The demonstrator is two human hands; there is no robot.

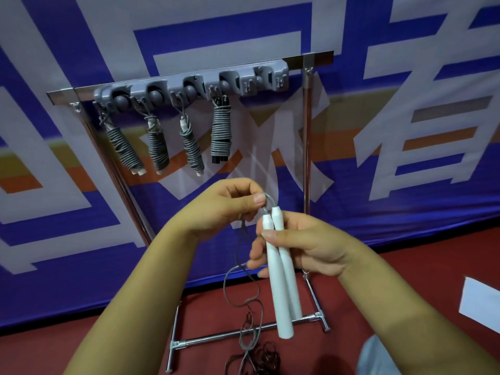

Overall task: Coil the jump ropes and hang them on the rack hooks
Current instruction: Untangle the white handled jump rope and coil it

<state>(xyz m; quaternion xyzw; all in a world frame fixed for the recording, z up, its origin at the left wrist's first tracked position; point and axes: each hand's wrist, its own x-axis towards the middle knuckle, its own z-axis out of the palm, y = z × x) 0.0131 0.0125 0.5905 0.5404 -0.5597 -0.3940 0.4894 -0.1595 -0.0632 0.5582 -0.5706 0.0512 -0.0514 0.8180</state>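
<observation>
The right hand [303, 247] grips two white plastic jump-rope handles [281, 272] side by side, tips up. The left hand [230, 204] pinches the thin grey cord [238, 269] near the handle tips; the slack trails onto the red floor [378, 280]. Four coiled ropes [221, 131] hang from the grey plastic hook rack [189, 87].

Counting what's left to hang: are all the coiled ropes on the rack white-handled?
No: of the four coiled ropes on the rack, the rightmost one has black handles, while the other three show white handle ends.
</observation>
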